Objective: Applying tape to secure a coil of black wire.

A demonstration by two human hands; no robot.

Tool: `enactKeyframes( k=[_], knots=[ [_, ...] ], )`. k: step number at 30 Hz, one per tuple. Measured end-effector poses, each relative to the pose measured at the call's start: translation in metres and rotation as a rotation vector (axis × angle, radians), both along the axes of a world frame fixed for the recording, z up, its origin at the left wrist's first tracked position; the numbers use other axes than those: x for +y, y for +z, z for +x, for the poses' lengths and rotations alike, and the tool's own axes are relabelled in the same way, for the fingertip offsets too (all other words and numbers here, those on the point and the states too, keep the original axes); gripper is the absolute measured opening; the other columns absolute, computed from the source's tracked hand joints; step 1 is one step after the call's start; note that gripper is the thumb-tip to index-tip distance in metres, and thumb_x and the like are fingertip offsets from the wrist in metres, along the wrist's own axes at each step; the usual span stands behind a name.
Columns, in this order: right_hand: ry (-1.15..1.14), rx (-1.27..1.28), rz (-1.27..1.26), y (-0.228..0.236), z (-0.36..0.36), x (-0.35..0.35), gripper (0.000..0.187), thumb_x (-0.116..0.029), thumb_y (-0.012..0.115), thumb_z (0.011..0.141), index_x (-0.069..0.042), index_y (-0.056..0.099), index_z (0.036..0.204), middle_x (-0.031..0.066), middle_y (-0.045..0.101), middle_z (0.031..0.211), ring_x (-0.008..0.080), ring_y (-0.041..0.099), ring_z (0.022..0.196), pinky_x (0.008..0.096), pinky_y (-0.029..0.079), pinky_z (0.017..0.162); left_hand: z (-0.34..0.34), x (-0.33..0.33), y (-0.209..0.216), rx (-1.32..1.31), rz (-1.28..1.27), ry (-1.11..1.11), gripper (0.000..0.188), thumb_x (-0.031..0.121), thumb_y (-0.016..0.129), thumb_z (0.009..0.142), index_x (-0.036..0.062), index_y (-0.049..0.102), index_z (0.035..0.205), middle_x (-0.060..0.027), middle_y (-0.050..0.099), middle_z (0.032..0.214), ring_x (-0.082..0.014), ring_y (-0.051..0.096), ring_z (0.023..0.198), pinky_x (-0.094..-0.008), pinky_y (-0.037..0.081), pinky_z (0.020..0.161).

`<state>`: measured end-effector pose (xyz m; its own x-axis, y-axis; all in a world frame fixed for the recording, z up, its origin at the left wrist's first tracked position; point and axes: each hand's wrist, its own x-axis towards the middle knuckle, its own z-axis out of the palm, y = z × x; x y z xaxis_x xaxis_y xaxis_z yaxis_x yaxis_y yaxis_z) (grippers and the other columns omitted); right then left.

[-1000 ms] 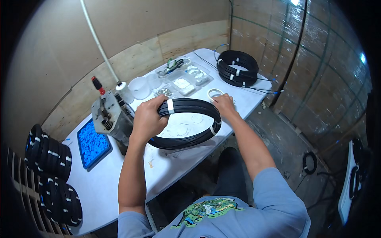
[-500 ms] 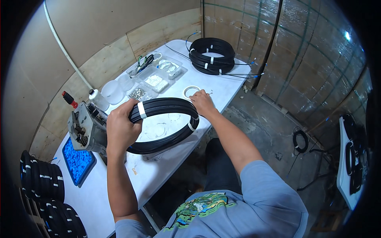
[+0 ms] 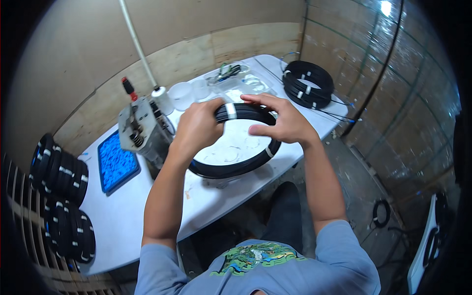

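A black cable coil (image 3: 231, 169), bound with white bands, is tilted up over the table in front of me. My left hand (image 3: 199, 125) is closed around its upper left part, beside a white band (image 3: 230, 111). At the upper right part, my right hand (image 3: 282, 120) has its fingers stretched over the outer edge. Its thumb points into the ring, apart from the fingers, with the coil between them. Whether the palm presses on the coil is hard to see. No tape roll shows now; my right hand may cover its place.
On the white table (image 3: 110, 236) stand a metal machine (image 3: 142, 125), a blue tray of small blue pieces (image 3: 117, 160), a white bottle (image 3: 162, 101), round tubs (image 3: 182, 96) and clear boxes (image 3: 253, 83). More cable coils lie far right (image 3: 309, 86) and at left (image 3: 59, 169).
My right hand has left the white tape roll and come to the coil's upper right part. My left hand keeps its hold on the coil. The whole view has shifted.
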<state>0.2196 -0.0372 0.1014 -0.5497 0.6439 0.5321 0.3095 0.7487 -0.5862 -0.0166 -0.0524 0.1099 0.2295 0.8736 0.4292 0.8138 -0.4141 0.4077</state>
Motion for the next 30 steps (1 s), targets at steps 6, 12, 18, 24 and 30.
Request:
enactKeyframes(
  k=[6,12,18,24,30],
  knots=[
    [-0.202,-0.016,-0.096,-0.017,-0.043,0.014,0.052,-0.012,0.077,0.078,-0.007,0.061,0.127,0.0179,0.073,0.101,0.031,0.071,0.089,0.0381,0.055,0.082,0.012,0.015,0.018,0.366,-0.118,-0.022,0.043,0.014,0.074,0.071,0.0116,0.071,0.114,-0.0184,0.072,0.091,-0.0387,0.069,0.089,-0.0473,0.056,0.079],
    [-0.282,0.155,-0.121,-0.06,-0.007,0.048,0.03,-0.013,0.077,0.083,-0.003,0.067,0.11,0.0088,0.069,0.079,0.0138,0.06,0.071,0.0309,0.05,0.066,-0.041,0.016,-0.004,-0.058,0.141,-0.074,0.078,0.023,0.089,0.067,0.0102,0.056,0.137,-0.0189,0.07,0.111,-0.0348,0.068,0.104,-0.0413,0.052,0.093],
    [-0.294,0.282,-0.331,-0.087,0.02,0.058,0.018,-0.013,0.074,0.09,-0.004,0.066,0.103,-0.005,0.058,0.074,0.0047,0.048,0.065,0.024,0.042,0.059,-0.06,0.034,-0.114,-0.465,-0.158,0.098,0.063,0.033,0.09,0.07,0.005,0.06,0.118,-0.0123,0.071,0.092,-0.0219,0.068,0.083,-0.0352,0.054,0.077],
    [-0.283,0.312,-0.303,-0.096,0.014,0.055,0.021,-0.009,0.077,0.087,-0.004,0.065,0.104,-0.003,0.064,0.082,0.0051,0.057,0.076,0.0246,0.048,0.071,-0.05,0.034,-0.082,-0.593,0.069,0.159,0.017,0.011,0.073,0.086,-0.0002,0.064,0.095,-0.013,0.07,0.077,-0.0219,0.066,0.069,-0.033,0.051,0.067],
    [-0.231,0.26,-0.178,-0.081,-0.013,0.061,0.022,-0.001,0.074,0.085,-0.003,0.064,0.104,0.0009,0.067,0.085,0.0093,0.061,0.081,0.0265,0.05,0.076,-0.035,0.022,-0.036,-0.169,0.129,0.148,0.022,0.012,0.076,0.08,0.0032,0.067,0.098,-0.0217,0.07,0.081,-0.0384,0.071,0.08,-0.041,0.054,0.07]
  ],
)
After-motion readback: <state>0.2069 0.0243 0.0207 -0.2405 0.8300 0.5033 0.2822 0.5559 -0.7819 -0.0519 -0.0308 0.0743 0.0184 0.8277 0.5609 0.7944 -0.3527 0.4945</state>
